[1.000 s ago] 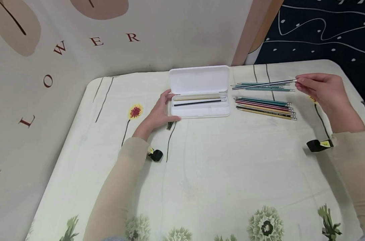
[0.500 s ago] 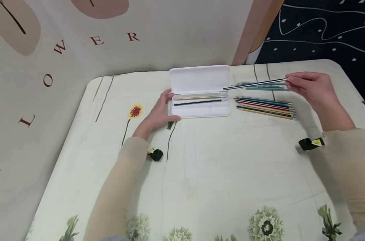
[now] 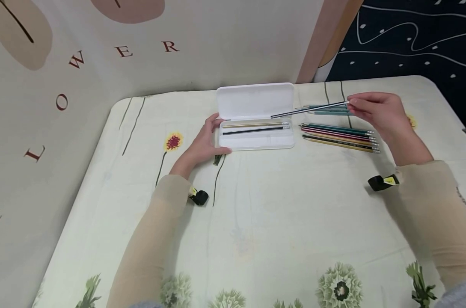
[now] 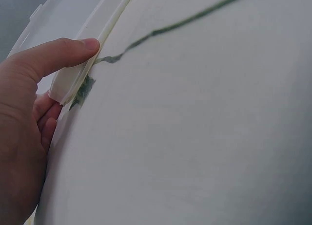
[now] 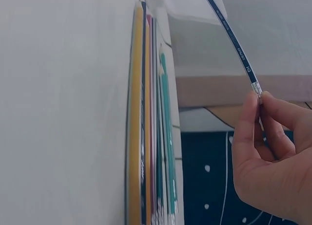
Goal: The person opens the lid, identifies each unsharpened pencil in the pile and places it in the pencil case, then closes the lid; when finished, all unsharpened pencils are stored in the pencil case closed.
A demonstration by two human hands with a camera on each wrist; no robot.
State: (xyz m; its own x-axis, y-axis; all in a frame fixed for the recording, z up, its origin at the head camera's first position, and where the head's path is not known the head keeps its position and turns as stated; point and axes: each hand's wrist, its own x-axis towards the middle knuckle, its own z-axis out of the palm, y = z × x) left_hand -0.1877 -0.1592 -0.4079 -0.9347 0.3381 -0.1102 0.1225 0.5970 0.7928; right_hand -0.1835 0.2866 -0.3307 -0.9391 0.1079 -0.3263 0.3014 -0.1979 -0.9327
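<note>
A white plastic pencil case (image 3: pixel 256 144) lies with its lid folded back, a yellowish pencil (image 3: pixel 252 125) and a black pencil (image 3: pixel 252 131) inside. My left hand (image 3: pixel 202 147) grips the case's left end; in the left wrist view the thumb (image 4: pixel 73 52) lies over its front rim. My right hand (image 3: pixel 381 113) pinches a dark blue-and-white striped pencil (image 5: pixel 234 45) at its eraser end. That pencil is raised, its other end pointing left over the case's hinge side in the head view.
Right of the case lies a row of several pencils (image 3: pixel 338 137) in teal, maroon, yellow and black. Behind it are several teal pencils (image 3: pixel 333 113), partly hidden under the raised pencil and right hand. A flower-print cloth (image 3: pixel 279 214) covers the table; a wall (image 3: pixel 225 51) rises behind.
My right hand has moved left with the striped pencil, from above the teal pencils until its far end overlaps the case. The left hand and the case have stayed put.
</note>
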